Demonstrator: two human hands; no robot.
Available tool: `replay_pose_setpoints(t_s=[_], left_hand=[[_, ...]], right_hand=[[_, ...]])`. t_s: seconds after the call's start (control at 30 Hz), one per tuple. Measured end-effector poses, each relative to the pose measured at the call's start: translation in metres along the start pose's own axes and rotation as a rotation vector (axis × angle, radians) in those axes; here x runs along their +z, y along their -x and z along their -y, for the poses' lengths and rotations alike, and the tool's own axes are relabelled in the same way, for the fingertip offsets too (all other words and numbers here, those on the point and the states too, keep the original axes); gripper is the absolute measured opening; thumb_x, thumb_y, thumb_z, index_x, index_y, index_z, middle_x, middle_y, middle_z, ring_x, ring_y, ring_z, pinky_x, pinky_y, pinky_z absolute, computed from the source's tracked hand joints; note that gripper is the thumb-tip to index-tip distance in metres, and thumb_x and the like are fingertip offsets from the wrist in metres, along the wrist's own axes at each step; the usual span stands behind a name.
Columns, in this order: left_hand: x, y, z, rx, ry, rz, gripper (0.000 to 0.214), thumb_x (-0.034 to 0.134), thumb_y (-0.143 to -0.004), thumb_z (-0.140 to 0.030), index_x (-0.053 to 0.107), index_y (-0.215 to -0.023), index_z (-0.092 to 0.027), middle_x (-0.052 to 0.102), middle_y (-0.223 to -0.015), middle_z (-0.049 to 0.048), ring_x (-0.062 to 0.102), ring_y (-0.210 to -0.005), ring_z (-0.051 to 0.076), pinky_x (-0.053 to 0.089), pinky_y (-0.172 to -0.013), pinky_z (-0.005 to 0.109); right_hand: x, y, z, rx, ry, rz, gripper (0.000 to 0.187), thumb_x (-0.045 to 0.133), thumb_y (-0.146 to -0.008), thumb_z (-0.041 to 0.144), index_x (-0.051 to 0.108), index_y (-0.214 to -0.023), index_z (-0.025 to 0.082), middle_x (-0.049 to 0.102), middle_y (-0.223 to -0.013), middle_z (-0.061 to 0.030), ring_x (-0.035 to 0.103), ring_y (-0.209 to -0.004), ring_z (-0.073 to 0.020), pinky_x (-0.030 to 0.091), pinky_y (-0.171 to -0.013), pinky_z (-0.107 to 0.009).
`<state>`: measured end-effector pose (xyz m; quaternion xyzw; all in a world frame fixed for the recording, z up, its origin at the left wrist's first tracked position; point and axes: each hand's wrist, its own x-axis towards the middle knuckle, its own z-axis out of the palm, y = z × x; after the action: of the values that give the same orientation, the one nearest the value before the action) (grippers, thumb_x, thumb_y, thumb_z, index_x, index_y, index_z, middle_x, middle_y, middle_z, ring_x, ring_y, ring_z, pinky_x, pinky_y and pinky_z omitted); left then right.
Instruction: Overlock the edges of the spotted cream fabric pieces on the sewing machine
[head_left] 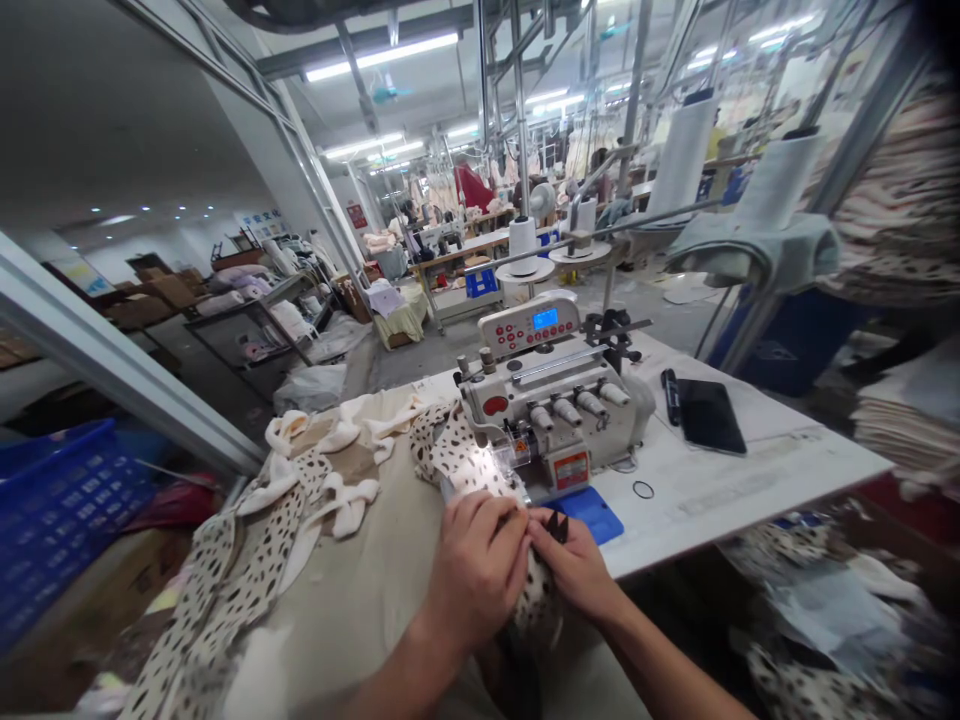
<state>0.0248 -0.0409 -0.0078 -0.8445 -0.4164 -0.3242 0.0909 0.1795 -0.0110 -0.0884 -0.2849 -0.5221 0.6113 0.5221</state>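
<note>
A white overlock sewing machine (555, 410) with a lit needle area stands before me. Cream fabric with dark spots (461, 440) lies under its presser foot and runs toward me, hanging past the table edge below my hands. My left hand (480, 560) is closed on the fabric edge just in front of the presser foot. Close beside it, my right hand (577, 570) pinches the same edge between thumb and fingers. Two dark pointed blades (556, 526), like thread snips, stick up from the right hand; their handles are hidden.
More spotted strips with cream bands (277, 510) lie on the table's left. At right are a black phone (709, 415), a dark marker-like object (670, 397) and a black ring (643, 489). A blue basket (60, 520) stands left; thread cones (523, 240) rise behind the machine.
</note>
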Motion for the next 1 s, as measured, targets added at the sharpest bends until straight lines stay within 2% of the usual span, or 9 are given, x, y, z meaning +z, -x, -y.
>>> replay_pose_setpoints(t_s=[0.47,1.0], left_hand=[[0.0020,0.0010,-0.0006,0.005,-0.019,0.011,0.028,0.060,-0.091,-0.016,0.066,-0.118,-0.017,0.067,-0.116,0.0093,0.055,-0.109,0.027,0.043,-0.098,0.046],[-0.0009,-0.0013,-0.0041,0.016,-0.016,0.011,0.026,0.061,-0.090,-0.016,0.066,-0.115,-0.016,0.067,-0.114,0.0094,0.055,-0.108,0.026,0.044,-0.097,0.045]], right_hand=[[0.0010,-0.0006,-0.0008,0.018,-0.067,-0.009,0.031,0.063,-0.095,0.045,0.075,-0.099,0.017,0.071,-0.087,-0.0042,0.063,-0.086,-0.0187,0.049,-0.084,-0.030],[0.0025,0.0001,0.0010,0.055,-0.095,-0.038,0.037,0.068,-0.090,0.052,0.073,-0.092,0.016,0.070,-0.086,-0.0058,0.061,-0.082,-0.0187,0.050,-0.081,-0.031]])
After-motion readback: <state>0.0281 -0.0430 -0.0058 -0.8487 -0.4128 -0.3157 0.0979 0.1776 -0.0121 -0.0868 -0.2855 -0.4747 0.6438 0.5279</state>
